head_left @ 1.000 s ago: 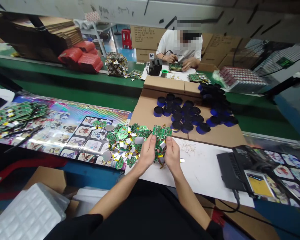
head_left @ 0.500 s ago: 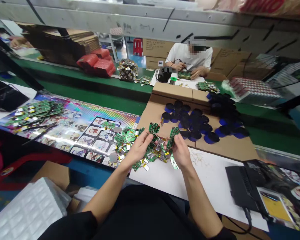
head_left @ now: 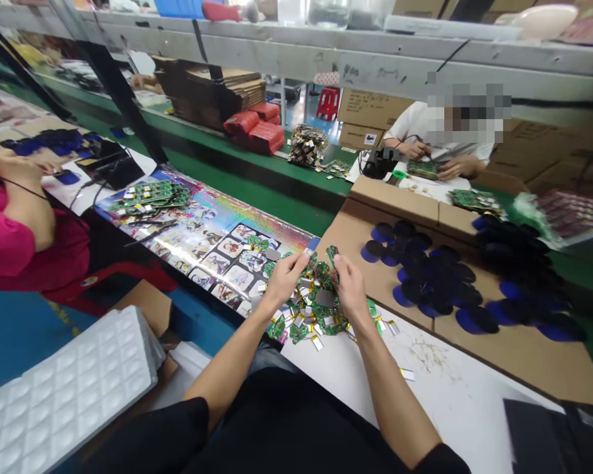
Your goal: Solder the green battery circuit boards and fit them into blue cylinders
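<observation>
Above a heap of small green circuit boards [head_left: 304, 309] with silver battery cells, both hands are held close together. My left hand [head_left: 285, 282] is closed, its thumb and fingers pinching a green circuit board [head_left: 313, 260] that mostly merges with the heap behind. A second circuit board [head_left: 332, 253], seen nearly edge-on, sticks up from my right hand [head_left: 350, 283], which is closed around its lower part. A grey flat piece [head_left: 324, 298] lies on the heap just below the hands.
Dark blue and black round pieces [head_left: 435, 276] stand on a cardboard sheet [head_left: 346, 227] to the right. More boards [head_left: 153, 196] are stacked at left. A co-worker in pink [head_left: 24, 224] sits left; another person [head_left: 445, 141] works across the bench. A white tray [head_left: 74, 388] stands lower left.
The view has swung left, so the bench shifts rightward and the co-worker in pink appears. Both hands have shifted slightly, still holding boards.
</observation>
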